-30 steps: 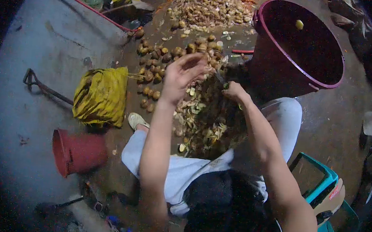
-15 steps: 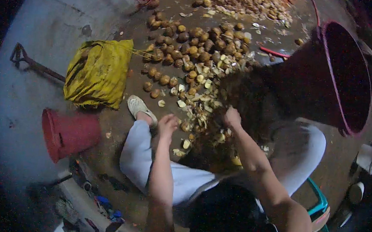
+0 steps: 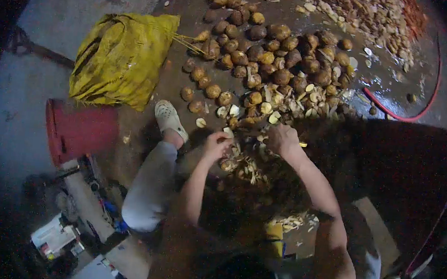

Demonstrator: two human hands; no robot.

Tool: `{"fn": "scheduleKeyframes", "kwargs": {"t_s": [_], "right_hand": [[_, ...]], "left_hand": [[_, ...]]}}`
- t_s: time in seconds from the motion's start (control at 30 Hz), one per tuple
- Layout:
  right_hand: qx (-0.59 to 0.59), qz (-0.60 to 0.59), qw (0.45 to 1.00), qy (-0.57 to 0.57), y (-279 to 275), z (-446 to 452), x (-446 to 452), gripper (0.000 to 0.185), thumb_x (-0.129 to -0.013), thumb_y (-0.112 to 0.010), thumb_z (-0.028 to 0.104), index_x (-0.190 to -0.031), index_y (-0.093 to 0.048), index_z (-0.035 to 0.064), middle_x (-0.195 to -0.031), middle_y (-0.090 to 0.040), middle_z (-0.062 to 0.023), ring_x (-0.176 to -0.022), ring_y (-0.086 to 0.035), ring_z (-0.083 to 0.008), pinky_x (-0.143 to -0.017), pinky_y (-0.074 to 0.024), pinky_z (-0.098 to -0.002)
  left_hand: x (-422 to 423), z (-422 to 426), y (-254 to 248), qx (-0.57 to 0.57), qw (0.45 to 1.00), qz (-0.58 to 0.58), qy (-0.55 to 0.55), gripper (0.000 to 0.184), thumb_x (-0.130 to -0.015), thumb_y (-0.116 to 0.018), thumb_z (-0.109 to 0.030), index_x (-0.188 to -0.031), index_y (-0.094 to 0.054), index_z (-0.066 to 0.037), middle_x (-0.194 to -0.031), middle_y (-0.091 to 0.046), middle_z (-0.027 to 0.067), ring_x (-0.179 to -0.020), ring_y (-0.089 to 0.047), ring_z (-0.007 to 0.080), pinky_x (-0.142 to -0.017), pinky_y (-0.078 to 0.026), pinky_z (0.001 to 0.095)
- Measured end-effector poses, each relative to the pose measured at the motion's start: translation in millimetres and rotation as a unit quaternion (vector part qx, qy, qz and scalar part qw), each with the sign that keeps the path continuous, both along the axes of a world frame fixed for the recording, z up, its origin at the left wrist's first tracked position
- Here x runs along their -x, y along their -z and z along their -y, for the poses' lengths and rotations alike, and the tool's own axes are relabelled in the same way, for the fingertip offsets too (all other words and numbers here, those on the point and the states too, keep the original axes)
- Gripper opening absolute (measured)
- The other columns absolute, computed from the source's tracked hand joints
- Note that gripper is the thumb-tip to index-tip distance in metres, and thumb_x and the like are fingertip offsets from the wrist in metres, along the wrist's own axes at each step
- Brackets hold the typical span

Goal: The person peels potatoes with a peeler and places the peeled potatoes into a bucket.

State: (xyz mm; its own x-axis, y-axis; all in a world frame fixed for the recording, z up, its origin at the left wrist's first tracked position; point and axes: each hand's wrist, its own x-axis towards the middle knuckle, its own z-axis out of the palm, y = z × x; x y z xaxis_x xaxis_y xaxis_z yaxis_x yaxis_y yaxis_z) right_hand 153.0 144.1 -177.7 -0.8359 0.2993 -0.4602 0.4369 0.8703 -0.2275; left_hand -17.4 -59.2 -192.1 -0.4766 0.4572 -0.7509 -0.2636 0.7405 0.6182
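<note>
My left hand (image 3: 217,146) is held over the floor with its fingers curled. A pale piece (image 3: 228,132) shows at its fingertips; whether it is gripped or lies behind them I cannot tell. To its right, my right hand (image 3: 284,142) is closed, knuckles up, and what it may hold is hidden. A small yellow bit (image 3: 303,144) shows beside that hand. Just beyond both hands lie round brown root vegetables (image 3: 282,76), some partly peeled. Pale cut slices and peelings (image 3: 250,170) are scattered beneath and between the hands.
A yellow woven sack (image 3: 123,60) lies at the left, above a red bucket (image 3: 81,129). A large dark tub (image 3: 408,168) takes up the right side. Behind it curves a red hose (image 3: 417,118). At the back is a heap of pale pieces (image 3: 372,20).
The view has shifted, so the vegetables appear larger and the dark tub sits lower at the right. My hands are slightly closer together, both still with curled fingers.
</note>
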Motion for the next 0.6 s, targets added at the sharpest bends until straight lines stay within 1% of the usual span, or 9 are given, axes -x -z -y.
{"fn": "scheduleKeyframes", "kwargs": {"t_s": [0.03, 0.1, 0.2, 0.3, 0.37, 0.43, 0.5, 0.57, 0.6], "right_hand": [[0.005, -0.003, 1.000, -0.009, -5.7, -12.3, 9.2, 0.026, -0.078, -0.061, 0.011, -0.104, -0.061, 0.0079, -0.088, -0.063, -0.0126, -0.082, -0.064, -0.0256, -0.070, -0.0520, -0.0391], [0.085, -0.148, 0.984, 0.052, -11.8, -25.8, 18.7, 0.020, -0.075, -0.063, 0.012, -0.095, -0.064, 0.0083, -0.081, -0.065, -0.0121, -0.078, -0.066, -0.0262, -0.066, -0.0535, -0.0383], [0.088, -0.012, 0.996, 0.002, -27.6, -50.9, 48.8, 0.013, -0.075, -0.064, 0.013, -0.087, -0.067, 0.0098, -0.082, -0.067, -0.0122, -0.078, -0.067, -0.0272, -0.064, -0.0543, -0.0374], [0.082, -0.022, 0.996, 0.036, -19.3, -52.0, 57.7, 0.009, -0.075, -0.063, 0.015, -0.081, -0.068, 0.0097, -0.082, -0.068, -0.0131, -0.078, -0.068, -0.0279, -0.063, -0.0548, -0.0378], [0.085, 0.006, 0.996, 0.002, -35.0, -47.6, 51.0, 0.012, -0.075, -0.060, 0.012, -0.084, -0.066, 0.0078, -0.082, -0.067, -0.0104, -0.078, -0.067, -0.0263, -0.063, -0.0537, -0.0374], [0.049, -0.096, 0.991, -0.085, -43.9, -38.9, 48.9, 0.014, -0.074, -0.059, 0.012, -0.086, -0.066, 0.0072, -0.082, -0.065, -0.0078, -0.077, -0.065, -0.0245, -0.063, -0.0523, -0.0364], [0.027, -0.161, 0.978, -0.127, -63.9, -38.8, 64.7, 0.018, -0.073, -0.059, 0.013, -0.090, -0.065, 0.0075, -0.085, -0.063, -0.0070, -0.077, -0.063, -0.0235, -0.064, -0.0509, -0.0357], [-0.004, -0.270, 0.953, -0.138, -101.4, -31.7, 72.1, 0.021, -0.076, -0.060, 0.017, -0.095, -0.063, 0.0091, -0.092, -0.062, -0.0085, -0.081, -0.061, -0.0229, -0.068, -0.0494, -0.0338], [-0.038, -0.353, 0.923, -0.147, -130.1, -32.0, 78.3, 0.020, -0.079, -0.060, 0.019, -0.097, -0.062, 0.0102, -0.096, -0.062, -0.0099, -0.084, -0.061, -0.0227, -0.072, -0.0489, -0.0324]], "left_hand": [[12.6, -0.9, 13.2, 0.017, 0.998, -0.042, 0.037, 0.024, -0.085, -0.060, -0.012, -0.107, -0.059, -0.002, -0.090, -0.063, 0.0023, -0.072, -0.058, 0.0083, -0.057, -0.046, 0.0230], [32.7, -10.1, 26.5, 0.017, 0.996, -0.071, 0.054, 0.026, -0.084, -0.062, -0.012, -0.107, -0.059, -0.002, -0.087, -0.063, 0.0012, -0.068, -0.055, 0.0075, -0.055, -0.044, 0.0229], [54.0, -27.1, 45.9, 0.020, 0.987, -0.128, 0.094, 0.028, -0.082, -0.065, -0.011, -0.108, -0.058, -0.002, -0.085, -0.063, 0.0007, -0.068, -0.054, 0.0078, -0.054, -0.042, 0.0227], [64.2, -36.5, 66.0, -0.028, 0.989, -0.126, 0.068, 0.032, -0.081, -0.068, -0.012, -0.109, -0.057, -0.002, -0.083, -0.062, 0.0002, -0.070, -0.054, 0.0080, -0.055, -0.042, 0.0225], [61.0, -51.4, 43.2, -0.014, 0.993, -0.100, 0.068, 0.038, -0.081, -0.065, -0.007, -0.117, -0.055, -0.002, -0.104, -0.064, 0.0050, -0.083, -0.059, 0.0117, -0.059, -0.045, 0.0250], [59.8, -56.3, 24.8, -0.051, 0.989, -0.115, 0.073, 0.039, -0.078, -0.070, -0.017, -0.109, -0.060, 0.002, -0.108, -0.065, 0.0141, -0.096, -0.062, 0.0224, -0.080, -0.048, 0.0329], [52.6, -59.9, -17.2, -0.055, 0.993, -0.104, 0.029, 0.035, -0.077, -0.069, -0.015, -0.108, -0.061, -0.001, -0.103, -0.066, 0.0137, -0.094, -0.063, 0.0233, -0.079, -0.048, 0.0336], [46.8, -53.1, -49.3, 0.026, 0.951, -0.283, 0.125, 0.031, -0.079, -0.065, -0.013, -0.108, -0.061, -0.002, -0.100, -0.067, 0.0128, -0.091, -0.063, 0.0207, -0.076, -0.048, 0.0321], [55.4, -39.4, -31.1, -0.030, 0.969, -0.228, 0.089, 0.024, -0.083, -0.060, -0.012, -0.105, -0.063, -0.003, -0.098, -0.067, 0.0098, -0.086, -0.063, 0.0188, -0.072, -0.048, 0.0303]]}}
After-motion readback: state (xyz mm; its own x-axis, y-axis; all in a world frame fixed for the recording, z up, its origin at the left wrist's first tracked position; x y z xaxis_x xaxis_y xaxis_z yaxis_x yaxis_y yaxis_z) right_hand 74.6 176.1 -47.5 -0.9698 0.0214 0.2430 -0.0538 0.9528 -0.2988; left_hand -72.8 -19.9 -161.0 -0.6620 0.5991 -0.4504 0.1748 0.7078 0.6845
